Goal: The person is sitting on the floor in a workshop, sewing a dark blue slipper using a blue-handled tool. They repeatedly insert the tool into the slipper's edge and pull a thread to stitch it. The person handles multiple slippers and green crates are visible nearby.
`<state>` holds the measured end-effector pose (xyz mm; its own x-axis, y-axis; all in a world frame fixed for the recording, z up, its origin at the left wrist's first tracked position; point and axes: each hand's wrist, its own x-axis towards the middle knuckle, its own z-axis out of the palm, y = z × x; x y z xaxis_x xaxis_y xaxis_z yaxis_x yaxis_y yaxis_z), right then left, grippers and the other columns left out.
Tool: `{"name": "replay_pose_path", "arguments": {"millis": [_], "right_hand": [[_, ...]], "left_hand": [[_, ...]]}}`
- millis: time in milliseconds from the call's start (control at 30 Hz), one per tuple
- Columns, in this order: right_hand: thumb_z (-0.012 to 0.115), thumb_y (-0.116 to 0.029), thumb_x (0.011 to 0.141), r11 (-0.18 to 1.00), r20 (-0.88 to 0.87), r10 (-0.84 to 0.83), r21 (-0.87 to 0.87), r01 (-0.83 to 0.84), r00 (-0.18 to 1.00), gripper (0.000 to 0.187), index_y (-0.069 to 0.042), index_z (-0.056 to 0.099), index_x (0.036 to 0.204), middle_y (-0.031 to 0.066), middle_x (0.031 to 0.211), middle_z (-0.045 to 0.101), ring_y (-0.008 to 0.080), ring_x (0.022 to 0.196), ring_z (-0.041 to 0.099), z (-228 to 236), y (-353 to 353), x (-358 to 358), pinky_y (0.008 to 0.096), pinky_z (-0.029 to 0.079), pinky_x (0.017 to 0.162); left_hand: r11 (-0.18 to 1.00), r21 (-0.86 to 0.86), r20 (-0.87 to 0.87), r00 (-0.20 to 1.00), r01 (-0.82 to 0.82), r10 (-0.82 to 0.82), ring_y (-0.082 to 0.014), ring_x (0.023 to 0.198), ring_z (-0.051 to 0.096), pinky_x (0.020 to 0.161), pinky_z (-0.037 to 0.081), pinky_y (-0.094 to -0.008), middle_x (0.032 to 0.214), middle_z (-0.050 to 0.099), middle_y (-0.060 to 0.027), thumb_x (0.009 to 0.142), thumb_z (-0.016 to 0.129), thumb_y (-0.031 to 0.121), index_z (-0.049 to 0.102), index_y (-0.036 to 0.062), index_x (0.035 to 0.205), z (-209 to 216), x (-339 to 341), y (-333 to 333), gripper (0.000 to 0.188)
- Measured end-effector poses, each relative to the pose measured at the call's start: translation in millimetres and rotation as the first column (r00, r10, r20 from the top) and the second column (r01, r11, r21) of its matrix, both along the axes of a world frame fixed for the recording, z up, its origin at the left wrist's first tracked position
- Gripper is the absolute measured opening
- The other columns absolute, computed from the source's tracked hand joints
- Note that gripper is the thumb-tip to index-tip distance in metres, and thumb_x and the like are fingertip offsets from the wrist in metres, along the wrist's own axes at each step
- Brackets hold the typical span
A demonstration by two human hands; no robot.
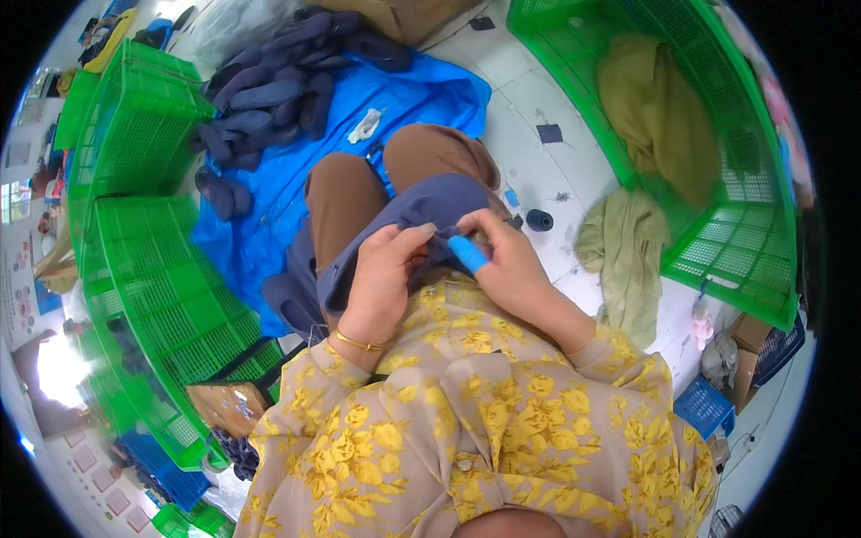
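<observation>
Floral shirt [529, 430] nearest, 2 inward-turned hands [386, 273] [513, 262] pinch navy cloth [417, 204].

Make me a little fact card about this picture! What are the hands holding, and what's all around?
Left hand: left hand, pinching a dark blue piece on the lap
Right hand: right hand, pinching the same piece; one finger wears a blue cover
Ahead, to the left: dark slippers heaped on a blue sheet
Left side: green crates
Right side: large green crate holding olive cloth
Floor, right: dark spool
</observation>
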<state>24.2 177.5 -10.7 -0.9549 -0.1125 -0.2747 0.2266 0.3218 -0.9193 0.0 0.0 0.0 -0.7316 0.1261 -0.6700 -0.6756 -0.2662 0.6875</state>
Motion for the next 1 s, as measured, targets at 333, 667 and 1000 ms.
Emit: {"name": "replay_pose_path", "arguments": {"millis": [333,667,1000], "right_hand": [[0.057,0.000,0.082,0.998,-0.088,-0.010,-0.068,0.004,0.996,0.022,-0.005,0.063,0.103,0.0192,0.087,0.066,0.0321,0.073,0.066,6.2,2.5,8.8,0.0346,0.049,0.064],[0.055,0.003,0.078,1.000,-0.159,0.011,-0.002,-0.011,0.987,0.026,-0.006,0.063,0.100,0.0183,0.084,0.065,0.0377,0.077,0.064,3.3,0.1,9.5,0.0414,0.049,0.065],[0.052,0.009,0.073,0.998,-0.247,0.060,0.003,-0.061,0.967,0.040,-0.013,0.055,0.106,0.0154,0.084,0.063,0.0379,0.080,0.063,-16.4,-6.9,8.6,0.0428,0.048,0.065]], "left_hand": [[0.998,0.038,-0.074,0.996,0.046,-0.043,-0.0053,0.069,0.049,0.064,0.038,-0.0210,0.075,0.057,0.0031,0.087,0.066,0.011,0.062,0.0072,0.082,-2.9,6.6,-0.9,0.008],[0.997,0.061,-0.107,0.993,0.051,-0.044,-0.0055,0.071,0.050,0.067,0.039,-0.0207,0.077,0.058,0.0033,0.088,0.066,0.010,0.064,0.0051,0.086,-7.5,11.8,-1.7,0.006],[0.964,0.255,-0.132,0.990,0.081,-0.048,-0.0079,0.083,0.056,0.077,0.044,-0.0241,0.094,0.065,-0.0003,0.092,0.062,0.010,0.063,0.0043,0.100,-15.4,14.2,-9.7,0.009]]}}
